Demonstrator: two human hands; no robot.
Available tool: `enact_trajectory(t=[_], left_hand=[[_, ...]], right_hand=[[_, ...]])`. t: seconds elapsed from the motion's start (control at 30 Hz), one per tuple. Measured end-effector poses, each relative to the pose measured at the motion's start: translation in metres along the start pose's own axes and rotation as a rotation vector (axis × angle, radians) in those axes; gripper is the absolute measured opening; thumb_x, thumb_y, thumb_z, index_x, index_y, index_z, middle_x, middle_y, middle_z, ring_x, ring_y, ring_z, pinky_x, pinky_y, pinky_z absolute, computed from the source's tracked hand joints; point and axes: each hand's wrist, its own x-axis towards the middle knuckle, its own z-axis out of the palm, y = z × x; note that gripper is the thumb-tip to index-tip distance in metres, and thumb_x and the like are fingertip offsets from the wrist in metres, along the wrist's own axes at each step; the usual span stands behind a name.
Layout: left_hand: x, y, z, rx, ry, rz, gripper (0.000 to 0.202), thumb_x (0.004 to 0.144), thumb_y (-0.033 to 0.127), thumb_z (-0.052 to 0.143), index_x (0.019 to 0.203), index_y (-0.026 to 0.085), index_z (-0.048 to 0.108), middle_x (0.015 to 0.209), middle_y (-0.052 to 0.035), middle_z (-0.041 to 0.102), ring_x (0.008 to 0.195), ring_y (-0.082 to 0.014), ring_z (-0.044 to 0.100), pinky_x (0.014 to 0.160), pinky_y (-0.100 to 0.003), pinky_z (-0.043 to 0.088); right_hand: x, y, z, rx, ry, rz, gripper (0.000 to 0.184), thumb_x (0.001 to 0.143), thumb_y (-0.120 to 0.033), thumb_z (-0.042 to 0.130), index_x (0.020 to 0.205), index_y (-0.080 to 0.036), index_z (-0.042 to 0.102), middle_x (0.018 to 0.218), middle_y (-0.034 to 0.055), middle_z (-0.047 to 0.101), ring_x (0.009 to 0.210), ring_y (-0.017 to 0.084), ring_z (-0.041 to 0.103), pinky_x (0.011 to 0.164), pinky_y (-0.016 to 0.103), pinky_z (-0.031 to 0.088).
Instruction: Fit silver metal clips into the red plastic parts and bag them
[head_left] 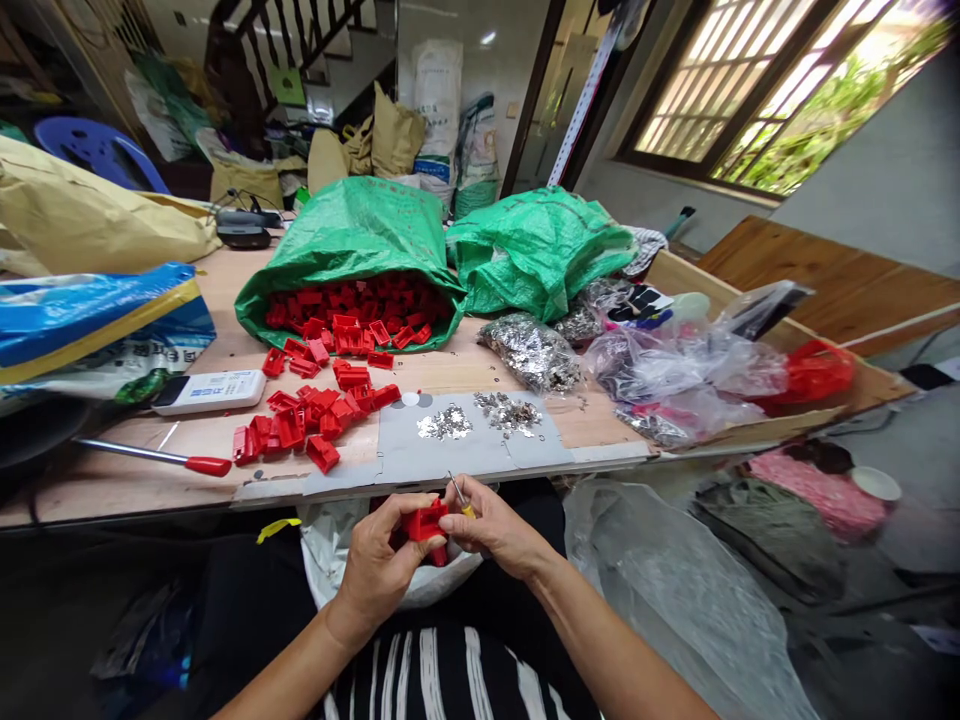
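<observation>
Just below the table edge (480,478), over a white bag (337,545) in the lap, the left hand (380,560) is pinching a red plastic piece (424,521) — thumb and fingers closed around it — while the right hand (491,525) is gripping a small yellow-handled tool (460,497), pressing against the piece.

- One head-worn view looks forward and down, close above the lap.
- It faces across the table (150,480) toward the window (750,80).
</observation>
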Motion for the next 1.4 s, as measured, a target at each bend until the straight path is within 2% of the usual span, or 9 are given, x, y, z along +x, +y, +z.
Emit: enact_trajectory(t=[0.37, 0.5, 0.6, 0.7, 0.77, 0.93, 1.07, 1.2, 1.4], left_hand=[[0.0, -0.01, -0.008, -0.366, -0.03, -0.215, 0.029, 0.073, 0.025, 0.074, 0.099, 0.019, 0.065, 0.102, -0.0073, 0.073, 0.089, -0.0209, 0.069, 0.081, -0.032, 0.056], [0.004, -0.014, -0.006, -0.554, 0.015, -0.333, 0.031, 0.07, 0.024, 0.076, 0.097, 0.018, 0.064, 0.1, -0.0067, 0.073, 0.089, -0.0199, 0.069, 0.081, -0.031, 0.055], [0.008, -0.018, -0.003, -0.634, 0.122, -0.391, 0.033, 0.067, 0.025, 0.078, 0.095, 0.018, 0.062, 0.097, -0.0053, 0.073, 0.086, -0.0184, 0.069, 0.08, -0.03, 0.056], [0.012, -0.021, -0.002, -0.632, 0.212, -0.41, 0.034, 0.066, 0.025, 0.078, 0.094, 0.018, 0.062, 0.094, -0.0038, 0.074, 0.083, -0.0162, 0.069, 0.078, -0.027, 0.055], [0.014, -0.02, -0.003, -0.611, 0.23, -0.412, 0.034, 0.065, 0.025, 0.079, 0.094, 0.018, 0.062, 0.092, -0.0035, 0.074, 0.081, -0.0153, 0.069, 0.076, -0.026, 0.055], [0.016, -0.016, -0.005, -0.56, 0.205, -0.419, 0.035, 0.066, 0.026, 0.079, 0.095, 0.016, 0.063, 0.093, -0.0056, 0.074, 0.083, -0.0175, 0.069, 0.078, -0.029, 0.056], [0.017, -0.017, -0.007, -0.5, 0.216, -0.391, 0.033, 0.066, 0.027, 0.078, 0.094, 0.017, 0.064, 0.091, -0.0046, 0.074, 0.081, -0.0168, 0.069, 0.076, -0.028, 0.056], [0.016, -0.024, -0.007, -0.508, 0.217, -0.383, 0.032, 0.067, 0.026, 0.078, 0.094, 0.017, 0.064, 0.092, -0.0038, 0.074, 0.081, -0.0162, 0.069, 0.077, -0.027, 0.056], [0.02, -0.031, -0.006, -0.541, 0.235, -0.387, 0.042, 0.07, 0.027, 0.075, 0.11, 0.02, 0.062, 0.104, -0.0043, 0.072, 0.09, -0.0171, 0.069, 0.083, -0.029, 0.055]], right_hand=[[0.006, 0.007, 0.007, 0.156, -0.018, 0.068, 0.044, 0.064, -0.035, 0.081, 0.084, -0.019, 0.046, 0.056, -0.011, 0.044, 0.04, 0.002, 0.033, 0.039, 0.016, 0.021], [0.011, 0.004, 0.007, 0.102, -0.039, 0.065, 0.048, 0.064, -0.044, 0.079, 0.087, -0.021, 0.044, 0.059, -0.0105, 0.045, 0.04, 0.003, 0.034, 0.039, 0.016, 0.024], [0.017, -0.01, -0.005, -0.21, 0.034, -0.015, 0.038, 0.073, -0.047, 0.07, 0.089, -0.02, 0.048, 0.068, -0.006, 0.052, 0.048, 0.006, 0.042, 0.044, 0.018, 0.032], [0.026, -0.026, -0.025, -0.751, 0.367, -0.232, 0.014, 0.083, -0.031, 0.06, 0.085, -0.019, 0.054, 0.078, -0.0009, 0.059, 0.068, 0.012, 0.052, 0.061, 0.024, 0.04], [0.034, -0.033, -0.037, -1.052, 0.526, -0.293, 0.002, 0.084, -0.021, 0.057, 0.084, -0.019, 0.056, 0.08, 0.0008, 0.061, 0.076, 0.015, 0.054, 0.069, 0.027, 0.04], [0.053, -0.034, -0.045, -1.336, 0.58, -0.269, 0.001, 0.085, -0.019, 0.057, 0.085, -0.02, 0.058, 0.083, 0.0027, 0.062, 0.077, 0.016, 0.056, 0.069, 0.027, 0.038], [0.062, -0.034, -0.039, -1.375, 0.592, -0.224, 0.003, 0.084, -0.017, 0.058, 0.082, -0.02, 0.058, 0.082, 0.0026, 0.062, 0.075, 0.016, 0.055, 0.067, 0.026, 0.037], [0.061, -0.036, -0.041, -1.313, 0.577, -0.267, 0.007, 0.083, -0.015, 0.055, 0.079, -0.02, 0.058, 0.079, 0.0019, 0.061, 0.073, 0.016, 0.054, 0.066, 0.026, 0.036], [0.049, -0.037, -0.042, -0.895, 0.491, -0.349, 0.011, 0.085, -0.025, 0.052, 0.08, -0.02, 0.06, 0.074, -0.001, 0.06, 0.069, 0.014, 0.053, 0.065, 0.025, 0.038]])
